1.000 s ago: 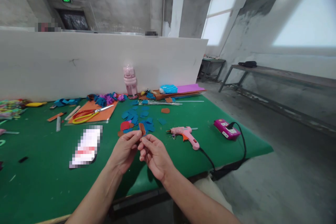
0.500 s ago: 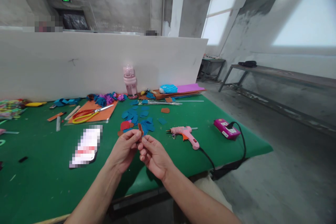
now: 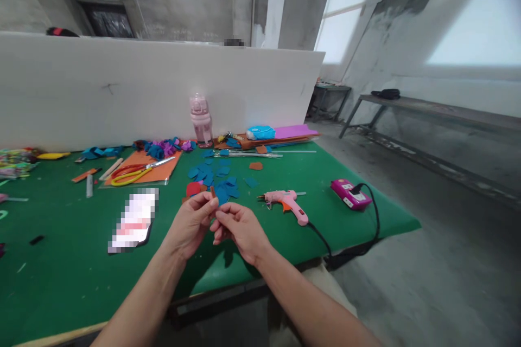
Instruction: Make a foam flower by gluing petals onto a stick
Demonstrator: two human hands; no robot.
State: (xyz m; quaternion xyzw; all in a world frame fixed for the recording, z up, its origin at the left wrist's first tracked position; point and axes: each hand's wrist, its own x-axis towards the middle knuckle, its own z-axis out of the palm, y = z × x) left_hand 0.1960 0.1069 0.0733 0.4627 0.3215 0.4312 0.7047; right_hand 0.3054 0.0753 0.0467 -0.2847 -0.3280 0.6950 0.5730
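Above the table's front part, my left hand (image 3: 197,220) pinches a small brown felt piece (image 3: 212,192), whose narrow end sticks up past the fingertips. My right hand (image 3: 240,230) meets it from the other side, thumb and fingers closed at the lower end of the piece; the exact grip there is hidden. Just beyond the hands lie blue felt pieces (image 3: 207,173) and a red felt piece (image 3: 193,189). A single brown cut piece (image 3: 255,166) rests farther back. To the right, a pink glue gun (image 3: 287,201) lies on its side, its cord running off the table edge.
A magenta power strip (image 3: 350,194) sits near the right edge of the green table (image 3: 61,282). Left are a phone (image 3: 134,219) and scissors (image 3: 140,171) on orange sheets. A pink bottle (image 3: 201,122) stands at the back before a white board (image 3: 142,87).
The camera view has shifted slightly. The brown piece shows less above my left fingertips and has turned a little; both hands stay together at it.
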